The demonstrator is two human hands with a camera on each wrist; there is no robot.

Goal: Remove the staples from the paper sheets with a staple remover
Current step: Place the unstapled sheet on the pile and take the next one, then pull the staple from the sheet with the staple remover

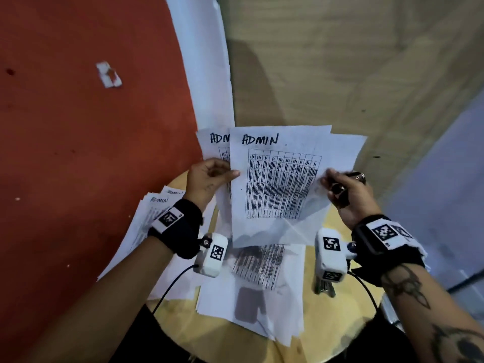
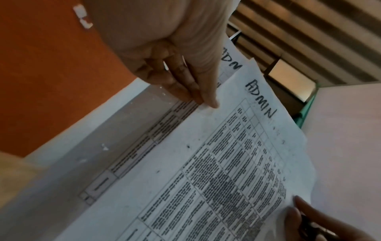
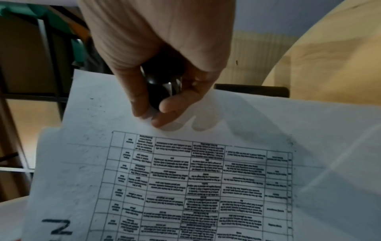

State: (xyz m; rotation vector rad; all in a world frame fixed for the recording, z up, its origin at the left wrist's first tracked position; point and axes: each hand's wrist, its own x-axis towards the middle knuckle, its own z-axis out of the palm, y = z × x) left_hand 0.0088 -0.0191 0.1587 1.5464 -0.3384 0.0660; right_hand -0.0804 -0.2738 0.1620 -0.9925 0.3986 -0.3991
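The top paper sheet, marked ADMIN, is held up above the worktop, fanned apart from a second sheet behind it. The left hand pinches its left edge; the right hand pinches the right edge while curled round a dark tool, probably the staple remover. If a staple still joins them, pulling apart could tear a corner.

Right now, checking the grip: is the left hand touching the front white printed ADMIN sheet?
Touching. The left wrist view shows the left hand pinching the edge of the front white printed ADMIN sheet; the head view agrees.
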